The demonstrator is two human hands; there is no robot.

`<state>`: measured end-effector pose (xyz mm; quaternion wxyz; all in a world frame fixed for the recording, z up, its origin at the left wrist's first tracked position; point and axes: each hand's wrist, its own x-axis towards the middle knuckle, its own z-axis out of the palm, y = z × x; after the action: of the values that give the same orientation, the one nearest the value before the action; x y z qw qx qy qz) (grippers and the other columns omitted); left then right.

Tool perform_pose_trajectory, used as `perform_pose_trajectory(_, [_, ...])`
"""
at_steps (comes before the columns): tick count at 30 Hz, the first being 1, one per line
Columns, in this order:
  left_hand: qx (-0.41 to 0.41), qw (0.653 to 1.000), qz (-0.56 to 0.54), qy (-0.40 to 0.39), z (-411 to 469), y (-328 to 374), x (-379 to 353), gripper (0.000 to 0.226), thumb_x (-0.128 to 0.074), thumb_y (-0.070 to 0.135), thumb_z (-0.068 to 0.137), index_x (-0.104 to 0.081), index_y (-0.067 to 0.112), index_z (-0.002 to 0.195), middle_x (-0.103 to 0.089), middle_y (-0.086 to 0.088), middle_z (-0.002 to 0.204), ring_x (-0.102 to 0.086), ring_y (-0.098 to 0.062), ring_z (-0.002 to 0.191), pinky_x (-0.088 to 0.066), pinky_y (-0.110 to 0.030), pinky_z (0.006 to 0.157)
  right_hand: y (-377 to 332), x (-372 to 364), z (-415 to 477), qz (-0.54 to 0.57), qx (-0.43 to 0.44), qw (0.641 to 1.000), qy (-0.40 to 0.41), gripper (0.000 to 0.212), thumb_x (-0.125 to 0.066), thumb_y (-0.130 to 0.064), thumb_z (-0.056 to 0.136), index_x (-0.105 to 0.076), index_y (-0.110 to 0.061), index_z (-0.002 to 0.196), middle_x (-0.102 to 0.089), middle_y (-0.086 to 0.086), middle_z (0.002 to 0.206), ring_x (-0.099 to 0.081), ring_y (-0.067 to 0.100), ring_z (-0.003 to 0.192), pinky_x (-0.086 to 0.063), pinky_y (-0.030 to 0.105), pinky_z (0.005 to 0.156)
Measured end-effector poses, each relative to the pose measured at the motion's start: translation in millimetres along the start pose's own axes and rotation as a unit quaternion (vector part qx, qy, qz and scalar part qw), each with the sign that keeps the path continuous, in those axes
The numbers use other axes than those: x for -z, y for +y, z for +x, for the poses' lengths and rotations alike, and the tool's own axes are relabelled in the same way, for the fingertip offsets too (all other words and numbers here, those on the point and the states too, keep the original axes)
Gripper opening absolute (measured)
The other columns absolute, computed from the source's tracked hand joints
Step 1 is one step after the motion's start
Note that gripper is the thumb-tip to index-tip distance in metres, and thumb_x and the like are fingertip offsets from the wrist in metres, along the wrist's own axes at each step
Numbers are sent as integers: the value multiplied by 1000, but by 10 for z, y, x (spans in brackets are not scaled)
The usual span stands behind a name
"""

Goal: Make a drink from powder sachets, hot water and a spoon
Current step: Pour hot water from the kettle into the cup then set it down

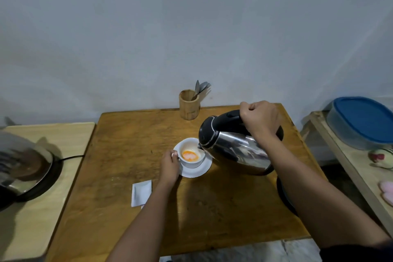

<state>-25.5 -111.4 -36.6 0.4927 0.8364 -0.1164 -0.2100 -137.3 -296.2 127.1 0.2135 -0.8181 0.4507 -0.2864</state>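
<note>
A white cup [192, 162] stands on a white saucer [202, 171] in the middle of the brown wooden table [127, 147]. Orange liquid and pale powder lie in the cup. My left hand [170, 166] holds the cup's handle. My right hand [260, 119] grips the black handle of a steel kettle [236, 147], which is tilted with its spout over the cup's rim. A white sachet [141, 192] lies flat on the table, near my left forearm. Spoons [200, 89] stick out of a wooden holder [189, 104] at the table's back edge.
The kettle's black base [284, 195] sits at the table's right edge, partly hidden by my right arm. A metal pan on a stove [25, 168] is on the left side table. A blue-lidded container [361, 122] rests on a shelf at the right.
</note>
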Motion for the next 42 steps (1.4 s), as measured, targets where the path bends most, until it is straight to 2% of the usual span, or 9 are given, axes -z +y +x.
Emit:
perform_pose_trajectory(9, [5, 1000, 1, -15, 11, -3, 25, 20, -37, 17, 98, -55, 7, 101, -57, -9, 100, -51, -18, 91, -38, -29, 75, -43, -61, 29, -43, 30, 999, -10, 43, -51, -24, 78, -38, -13, 38, -25, -3, 36, -24, 17, 35, -18, 21, 43])
perform_pose_trajectory(14, [-1, 1000, 5, -25, -2, 18, 50, 19, -36, 16, 99, -54, 10, 100, -55, -6, 98, -50, -17, 89, -37, -28, 75, -87, -57, 49, -48, 44, 998, -11, 46, -51, -24, 77, -35, -15, 36, -26, -4, 35, -24, 16, 34, -19, 20, 43])
perform_pose_trajectory(20, [12, 999, 11, -30, 21, 33, 62, 22, -37, 18, 98, -56, 9, 106, -56, -7, 102, -52, -19, 95, -39, -28, 77, -119, -66, 45, -54, 56, 997, -8, 43, -51, -25, 78, -41, -13, 37, -29, -3, 35, -27, 16, 34, -21, 19, 43])
perform_pose_trajectory(23, [9, 999, 11, -29, 38, 23, 62, 18, -37, 17, 98, -54, 12, 100, -56, -7, 101, -53, -20, 94, -39, -28, 77, -130, -65, 51, -60, 58, 997, -5, 43, -50, -24, 77, -39, -13, 37, -28, -2, 35, -25, 16, 34, -19, 19, 42])
perform_pose_trajectory(31, [18, 999, 15, -29, 40, 44, 57, 26, -37, 17, 98, -56, 5, 111, -57, -11, 106, -51, -18, 95, -39, -29, 79, -119, -39, 34, -62, 67, 996, -6, 43, -49, -25, 77, -40, -13, 37, -29, -4, 34, -26, 15, 34, -20, 19, 43])
perform_pose_trajectory(42, [40, 998, 26, -28, 45, 80, 46, 25, -37, 17, 99, -54, 8, 114, -58, -13, 117, -51, -16, 97, -44, -30, 83, -122, -41, 10, -70, 82, 994, -7, 41, -51, -25, 79, -56, -4, 44, -39, 2, 38, -31, 16, 35, -25, 19, 43])
